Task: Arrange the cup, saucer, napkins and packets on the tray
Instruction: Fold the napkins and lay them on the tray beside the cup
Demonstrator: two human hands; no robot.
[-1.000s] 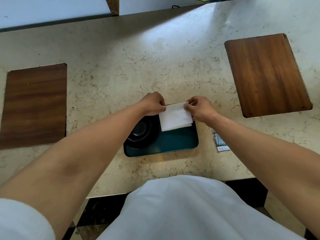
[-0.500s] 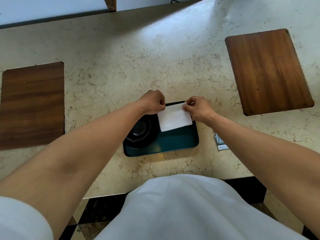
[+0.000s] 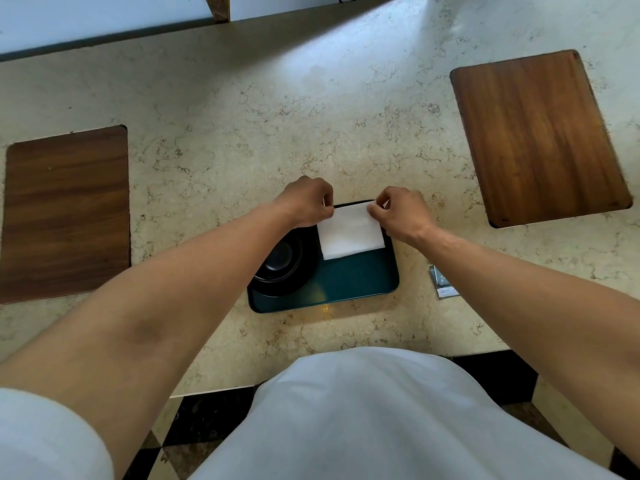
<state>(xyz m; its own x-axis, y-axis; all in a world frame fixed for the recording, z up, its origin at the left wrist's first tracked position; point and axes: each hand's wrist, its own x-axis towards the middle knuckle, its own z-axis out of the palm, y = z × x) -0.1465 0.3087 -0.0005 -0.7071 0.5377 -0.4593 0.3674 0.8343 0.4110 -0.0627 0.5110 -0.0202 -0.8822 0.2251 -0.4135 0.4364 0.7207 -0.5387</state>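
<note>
Left hand (image 3: 306,202), right hand (image 3: 398,211) pinching.

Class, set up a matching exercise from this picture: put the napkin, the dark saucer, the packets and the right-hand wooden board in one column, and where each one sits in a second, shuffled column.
1 napkin
2 saucer
3 packets
4 wooden board

A far right of the counter
B left part of the tray
C pinched by both hands, over the tray's far right
D counter, just right of the tray

Pairs: 1-C, 2-B, 3-D, 4-A

marble counter (image 3: 277,116), 2 wood boards (image 3: 536,133)
</note>
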